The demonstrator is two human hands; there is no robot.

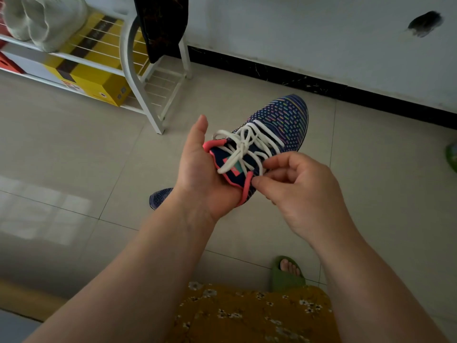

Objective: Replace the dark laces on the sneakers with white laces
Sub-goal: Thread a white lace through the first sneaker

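While held up over the tiled floor [371, 169], the sneaker [279, 125] sits w/ its heel end in the left hand [197, 169], toe pointing toward the wall's dark baseboard. Left palm faces up, thumb straight, fingers hidden under the shoe. White laces [247, 144] run thru the eyelets, tied in a bow. Right hand [301, 191] has fingers curled, thumb & forefinger pinching the shoe's pink collar edge. Second sneaker [159, 196] lies on the floor below the left wrist, mostly hidden.

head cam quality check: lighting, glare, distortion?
Head view: dim, flat indoor light; pale window reflection on the floor tiles at left; wide-angle bending of the baseboard and rack; sneaker and white laces sharp, frame corners soft.
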